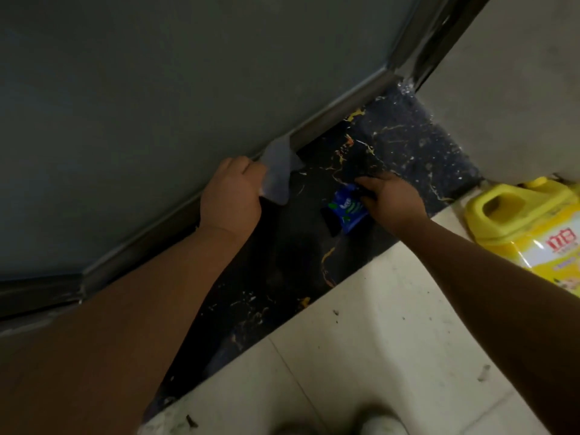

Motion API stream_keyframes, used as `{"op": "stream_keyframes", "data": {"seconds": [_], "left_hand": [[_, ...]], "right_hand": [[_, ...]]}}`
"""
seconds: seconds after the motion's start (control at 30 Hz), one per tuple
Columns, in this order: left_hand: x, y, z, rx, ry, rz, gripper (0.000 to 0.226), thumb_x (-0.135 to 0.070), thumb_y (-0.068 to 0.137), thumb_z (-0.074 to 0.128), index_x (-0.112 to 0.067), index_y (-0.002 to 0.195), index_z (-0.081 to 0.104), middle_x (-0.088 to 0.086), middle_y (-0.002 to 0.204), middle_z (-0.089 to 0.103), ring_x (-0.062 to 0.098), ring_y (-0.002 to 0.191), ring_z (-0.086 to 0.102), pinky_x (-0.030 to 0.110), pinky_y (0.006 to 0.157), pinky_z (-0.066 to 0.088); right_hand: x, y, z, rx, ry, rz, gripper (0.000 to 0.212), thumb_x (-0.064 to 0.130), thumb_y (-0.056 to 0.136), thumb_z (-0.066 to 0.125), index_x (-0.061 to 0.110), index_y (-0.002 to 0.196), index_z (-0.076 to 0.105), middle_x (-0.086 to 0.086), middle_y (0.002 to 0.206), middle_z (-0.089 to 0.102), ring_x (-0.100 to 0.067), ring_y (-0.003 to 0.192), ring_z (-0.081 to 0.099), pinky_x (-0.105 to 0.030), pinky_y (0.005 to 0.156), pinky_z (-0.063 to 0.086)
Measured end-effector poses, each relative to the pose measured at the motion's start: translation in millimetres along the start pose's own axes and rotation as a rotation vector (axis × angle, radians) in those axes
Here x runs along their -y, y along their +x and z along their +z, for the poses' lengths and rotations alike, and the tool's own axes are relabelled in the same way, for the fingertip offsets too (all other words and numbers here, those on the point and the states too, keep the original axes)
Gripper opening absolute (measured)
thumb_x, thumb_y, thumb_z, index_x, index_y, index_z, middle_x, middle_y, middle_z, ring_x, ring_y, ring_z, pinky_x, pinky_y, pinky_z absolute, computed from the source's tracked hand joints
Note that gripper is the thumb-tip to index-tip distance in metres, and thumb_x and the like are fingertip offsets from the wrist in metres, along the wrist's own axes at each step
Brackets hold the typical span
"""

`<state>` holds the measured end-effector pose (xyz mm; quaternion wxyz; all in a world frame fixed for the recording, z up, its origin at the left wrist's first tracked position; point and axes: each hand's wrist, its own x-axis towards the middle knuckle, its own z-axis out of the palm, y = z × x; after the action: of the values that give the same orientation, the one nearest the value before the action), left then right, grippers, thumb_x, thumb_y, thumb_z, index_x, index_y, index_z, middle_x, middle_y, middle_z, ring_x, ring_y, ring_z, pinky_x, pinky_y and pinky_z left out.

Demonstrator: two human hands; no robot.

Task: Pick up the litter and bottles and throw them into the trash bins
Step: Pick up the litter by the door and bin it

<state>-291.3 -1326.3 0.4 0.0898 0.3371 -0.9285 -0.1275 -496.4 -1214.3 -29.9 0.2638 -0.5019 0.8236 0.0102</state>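
Litter shows in both hands, low over a dark marble floor strip (408,142) veined with yellow. At the left stands a grey door panel (157,105) with a metal bottom rail (329,116). The left hand (230,199) is curled closed around a crumpled pale tissue (277,171), which sticks out past the fingers, just beside the rail. To its right, the right hand (390,200) has its fingers pinched onto the top edge of a blue wrapper (346,211) printed with green and white; the wrapper hangs down from that grip, just above the dark strip. Pale floor tiles (376,324) lie nearer the camera. At the far right a yellow jug (527,227) with a handle rests on those tiles.
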Motion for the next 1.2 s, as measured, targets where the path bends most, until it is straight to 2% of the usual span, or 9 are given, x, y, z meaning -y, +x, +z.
{"op": "stream_keyframes", "data": {"seconds": [0.13, 0.23, 0.33, 0.63, 0.8, 0.9, 1.03, 1.1, 1.2], "left_hand": [[-53.9, -6.6, -59.9, 0.064, -0.033, 0.087, 0.032, -0.003, 0.069, 0.039, 0.004, 0.059, 0.068, 0.023, 0.051, 0.063, 0.030, 0.045, 0.065, 0.023, 0.045, 0.045], [-116.8, -7.1, -117.8, 0.138, -0.049, 0.139, 0.008, 0.011, 0.061, 0.066, 0.009, 0.068, 0.069, 0.027, 0.058, 0.065, 0.039, 0.051, 0.066, 0.029, 0.048, 0.057], [-194.8, 0.0, -176.0, 0.212, -0.073, 0.218, 0.040, 0.014, 0.035, 0.088, 0.006, 0.070, 0.069, 0.024, 0.061, 0.067, 0.037, 0.053, 0.067, 0.033, 0.049, 0.059], [-488.1, -26.9, -246.4, 0.089, -0.371, 0.766, 0.032, -0.002, 0.065, 0.034, -0.002, 0.076, 0.064, 0.022, 0.062, 0.064, 0.024, 0.071, 0.034, 0.037, 0.062, 0.038], [-649.3, -89.9, -232.4, 0.219, -0.472, 0.962, 0.037, -0.003, 0.065, 0.038, -0.002, 0.077, 0.073, 0.016, 0.064, 0.068, 0.020, 0.073, 0.036, 0.025, 0.044, 0.053], [-720.4, -135.1, -197.5, 0.260, -0.432, 0.998, 0.025, 0.006, 0.065, 0.057, 0.000, 0.085, 0.071, 0.018, 0.070, 0.069, 0.019, 0.077, 0.038, 0.026, 0.063, 0.049], [-791.0, -185.4, -129.2, 0.480, -0.304, 0.973, 0.070, 0.018, 0.039, 0.083, -0.007, 0.099, 0.058, 0.019, 0.077, 0.071, 0.017, 0.082, 0.045, 0.026, 0.065, 0.055], [-822.7, -203.9, -98.0, 0.601, -0.207, 0.957, 0.062, 0.013, 0.061, 0.080, -0.005, 0.117, 0.058, 0.023, 0.102, 0.068, 0.024, 0.100, 0.058, 0.026, 0.083, 0.053], [-853.3, -225.1, -57.9, 0.876, 0.039, 0.875, 0.059, -0.007, 0.094, 0.054, -0.005, 0.146, 0.028, 0.018, 0.147, 0.036, 0.029, 0.136, 0.035, 0.030, 0.114, 0.030]], "right_hand": [[6.2, -67.4, -50.0, -0.085, 0.131, 0.026, 0.042, 0.014, 0.092, 0.047, 0.015, 0.134, 0.041, -0.016, 0.137, 0.047, -0.034, 0.123, 0.046, -0.040, 0.101, 0.040], [8.0, -136.3, -103.7, -0.175, 0.261, 0.101, 0.040, 0.014, 0.091, 0.050, 0.014, 0.131, 0.047, -0.018, 0.133, 0.052, -0.035, 0.120, 0.049, -0.038, 0.096, 0.043], [-4.1, -218.1, -165.8, -0.250, 0.360, 0.253, 0.038, 0.013, 0.091, 0.050, 0.013, 0.129, 0.049, -0.021, 0.124, 0.056, -0.036, 0.114, 0.051, -0.039, 0.087, 0.044], [-128.6, -517.1, -287.0, -0.613, 0.612, 1.015, 0.039, 0.008, 0.087, 0.055, 0.009, 0.126, 0.052, -0.025, 0.123, 0.055, -0.037, 0.111, 0.054, -0.031, 0.093, 0.035], [-210.7, -668.6, -258.2, -0.709, 0.663, 1.355, 0.041, 0.004, 0.087, 0.055, 0.005, 0.127, 0.050, -0.029, 0.119, 0.054, -0.041, 0.102, 0.056, -0.038, 0.090, 0.044], [-260.1, -724.4, -212.5, -0.726, 0.739, 1.487, 0.041, 0.005, 0.087, 0.054, 0.006, 0.128, 0.049, -0.030, 0.119, 0.052, -0.041, 0.104, 0.055, -0.038, 0.090, 0.044], [-321.0, -756.2, -142.2, -0.690, 0.915, 1.611, 0.043, 0.009, 0.089, 0.050, 0.010, 0.132, 0.045, -0.026, 0.125, 0.050, -0.038, 0.111, 0.052, -0.037, 0.093, 0.043], [-346.7, -761.8, -110.6, -0.658, 1.014, 1.606, 0.047, 0.011, 0.090, 0.050, 0.010, 0.136, 0.038, -0.026, 0.129, 0.046, -0.038, 0.116, 0.049, -0.037, 0.094, 0.041], [-368.0, -763.6, -75.4, -0.518, 1.102, 1.490, 0.054, 0.015, 0.090, 0.050, 0.012, 0.139, 0.029, -0.023, 0.136, 0.040, -0.037, 0.121, 0.045, -0.038, 0.096, 0.042]]}}
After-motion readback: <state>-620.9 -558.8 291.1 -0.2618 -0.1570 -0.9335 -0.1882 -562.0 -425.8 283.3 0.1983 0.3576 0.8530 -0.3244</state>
